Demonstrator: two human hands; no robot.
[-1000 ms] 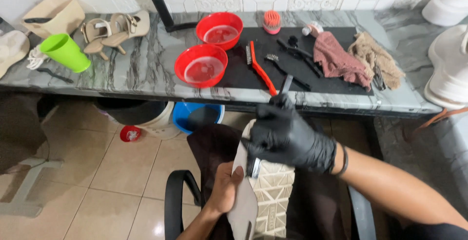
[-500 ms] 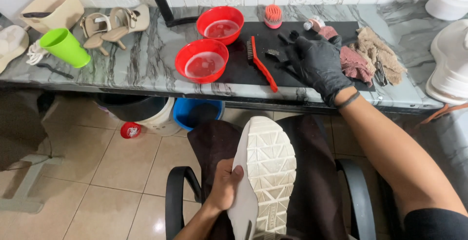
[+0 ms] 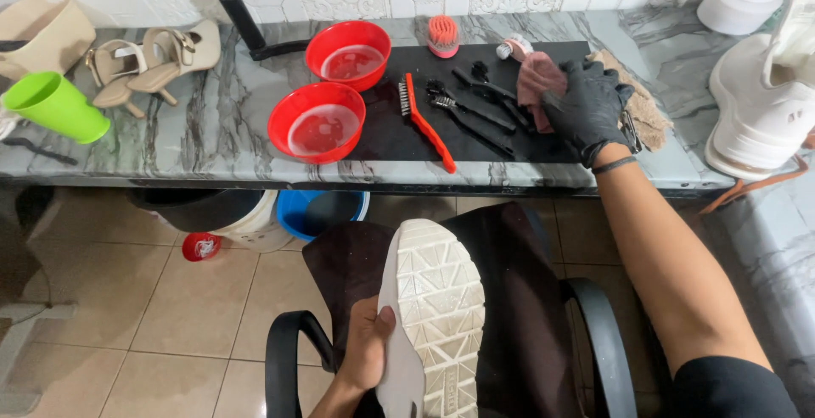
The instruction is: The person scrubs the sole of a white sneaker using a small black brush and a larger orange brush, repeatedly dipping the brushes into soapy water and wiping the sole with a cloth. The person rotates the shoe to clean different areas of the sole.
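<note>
Right hand, in a black glove, reaches to the counter at one o'clock and closes its fingers on a dusty-pink cloth lying at the right end of a black mat. Left hand, bare, sits at six o'clock and grips a pale sneaker by its side, thumb pressed on the edge. The sneaker is turned sole-up over a dark apron on the lap; its off-white tread shows a pattern of raised triangles, slightly soiled.

On the mat, at twelve o'clock, lie a red-handled wire brush and several small black brushes, between the sneaker and the cloth. Two red bowls holding water stand at eleven o'clock. A tan cloth lies just beside the gloved hand. At ten o'clock stand beige heeled sandals and a green cup. White sneakers rest at two o'clock.
</note>
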